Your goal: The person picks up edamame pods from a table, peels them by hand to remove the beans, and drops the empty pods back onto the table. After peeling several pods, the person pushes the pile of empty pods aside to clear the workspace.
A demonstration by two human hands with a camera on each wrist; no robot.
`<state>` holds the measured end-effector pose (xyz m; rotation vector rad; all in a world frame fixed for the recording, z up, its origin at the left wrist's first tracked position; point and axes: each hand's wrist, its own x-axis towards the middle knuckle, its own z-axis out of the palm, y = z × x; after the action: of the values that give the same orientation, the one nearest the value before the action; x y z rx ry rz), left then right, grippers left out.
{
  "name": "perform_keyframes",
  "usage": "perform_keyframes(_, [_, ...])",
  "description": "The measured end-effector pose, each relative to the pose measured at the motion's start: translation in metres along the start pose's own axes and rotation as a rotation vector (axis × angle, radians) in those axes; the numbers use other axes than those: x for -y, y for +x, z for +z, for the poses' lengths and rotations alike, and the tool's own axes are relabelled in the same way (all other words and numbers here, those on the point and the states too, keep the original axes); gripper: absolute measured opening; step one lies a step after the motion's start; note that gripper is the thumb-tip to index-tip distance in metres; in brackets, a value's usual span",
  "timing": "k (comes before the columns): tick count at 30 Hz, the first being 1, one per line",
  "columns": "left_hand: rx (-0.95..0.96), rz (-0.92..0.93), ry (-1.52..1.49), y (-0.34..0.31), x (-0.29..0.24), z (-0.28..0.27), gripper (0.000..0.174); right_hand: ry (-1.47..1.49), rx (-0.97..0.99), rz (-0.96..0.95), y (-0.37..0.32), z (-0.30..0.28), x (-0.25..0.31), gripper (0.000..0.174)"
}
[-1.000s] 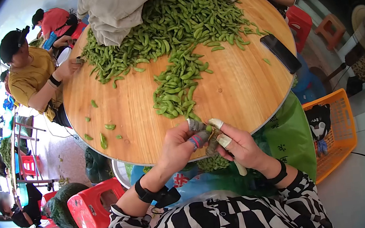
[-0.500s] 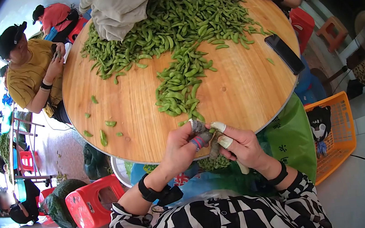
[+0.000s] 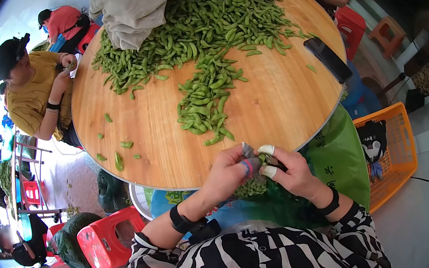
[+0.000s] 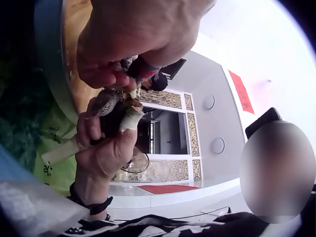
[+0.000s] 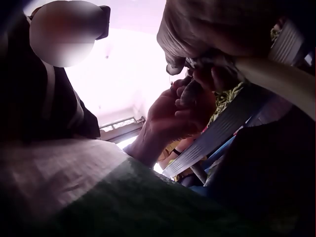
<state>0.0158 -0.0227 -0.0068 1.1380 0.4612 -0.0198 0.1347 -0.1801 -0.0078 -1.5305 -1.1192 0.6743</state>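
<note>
My left hand (image 3: 225, 173) and right hand (image 3: 293, 172) meet fingertip to fingertip at the table's near edge. Between them a small green soybean pod (image 3: 267, 158) is pinched, partly hidden by the fingers. Grey covers wrap the left fingers, with a pink and blue band on one. Whitish covers sit on the right thumb and forefinger. In the left wrist view, a pale stick-like piece (image 4: 59, 151) juts from the right hand's curled fingers. Shelled green beans (image 3: 251, 187) lie below the hands. A strip of pods (image 3: 205, 102) runs toward me from a large heap (image 3: 221, 19).
A grey cloth (image 3: 139, 14) covers part of the heap on the round wooden table (image 3: 275, 104). A black phone (image 3: 327, 59) lies at the right edge. Stray pods dot the left side. An orange basket (image 3: 408, 162) and red stool (image 3: 106, 240) flank me. Other people sit around.
Both hands have shifted slightly right and down, together. The dark piece hanging between the fingertips no longer shows, and a green pod does. The person on the left has raised their hands from the table.
</note>
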Motion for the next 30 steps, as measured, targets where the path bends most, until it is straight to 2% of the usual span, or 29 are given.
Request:
perform_keyframes(2, [-0.011, 0.196, 0.306, -0.006, 0.005, 0.003, 0.011, -0.094, 0.009, -0.066, -0.002, -0.003, 0.0, 0.03])
perform_keyframes(3, [-0.015, 0.197, 0.312, -0.014, -0.001, 0.002, 0.011, -0.188, 0.019, -0.133, -0.002, -0.005, 0.0, 0.027])
perform_keyframes(5, [-0.072, 0.25, 0.588, -0.04, -0.021, -0.012, 0.013, -0.124, 0.058, -0.146, -0.005, -0.006, -0.011, 0.026])
perform_keyframes(7, [-0.32, 0.37, 0.878, -0.056, -0.027, -0.036, 0.019, -0.058, 0.102, -0.158, -0.006, -0.009, -0.015, 0.024])
perform_keyframes(9, [-0.631, 0.568, 1.788, -0.06, -0.044, -0.061, 0.021, -0.056, 0.309, -0.02, -0.004, -0.013, -0.011, 0.024])
perform_keyframes(10, [-0.695, 0.649, 1.932, -0.059, -0.053, -0.064, 0.025, -0.048, 0.313, -0.021, -0.005, -0.01, -0.009, 0.024])
perform_keyframes(11, [-0.701, 0.644, 1.936, -0.058, -0.048, -0.065, 0.025, 0.007, 0.301, -0.005, -0.003, -0.008, -0.008, 0.024])
perform_keyframes(13, [-0.573, 0.552, 1.33, -0.045, -0.035, -0.065, 0.027, 0.055, 0.283, 0.008, 0.002, -0.005, -0.004, 0.025])
perform_keyframes(14, [-0.478, 0.532, 1.171, -0.037, -0.031, -0.058, 0.028, 0.057, 0.229, -0.012, 0.003, -0.003, -0.001, 0.026])
perform_keyframes(15, [-0.478, 0.535, 1.165, -0.026, -0.027, -0.049, 0.028, 0.058, 0.175, -0.032, 0.004, -0.002, 0.0, 0.028])
perform_keyframes(19, [-0.5, 0.54, 1.344, -0.007, -0.019, -0.038, 0.023, 0.108, 0.157, -0.034, -0.001, -0.008, -0.004, 0.033])
perform_keyframes(21, [-0.503, 0.559, 1.378, -0.007, -0.015, -0.041, 0.023, 0.432, 0.125, 0.224, -0.004, -0.013, -0.002, 0.038])
perform_keyframes(24, [-0.476, 0.468, 1.268, -0.016, -0.012, -0.051, 0.025, 0.474, 0.129, 0.248, 0.001, -0.008, 0.002, 0.041])
perform_keyframes(26, [-0.398, 0.252, 0.756, -0.023, -0.018, -0.047, 0.028, 0.514, 0.123, 0.292, 0.008, -0.001, 0.005, 0.041])
perform_keyframes(27, [-0.398, 0.253, 0.756, -0.024, -0.018, -0.044, 0.028, 0.535, 0.159, 0.296, 0.012, 0.002, 0.004, 0.041])
perform_keyframes(29, [-0.32, 0.295, 0.311, -0.023, -0.015, -0.035, 0.032, 0.551, 0.191, 0.298, 0.017, 0.009, 0.005, 0.041])
perform_keyframes(30, [-0.317, 0.295, 0.308, -0.022, -0.014, -0.03, 0.032, 0.569, 0.194, 0.288, 0.018, 0.012, 0.007, 0.042])
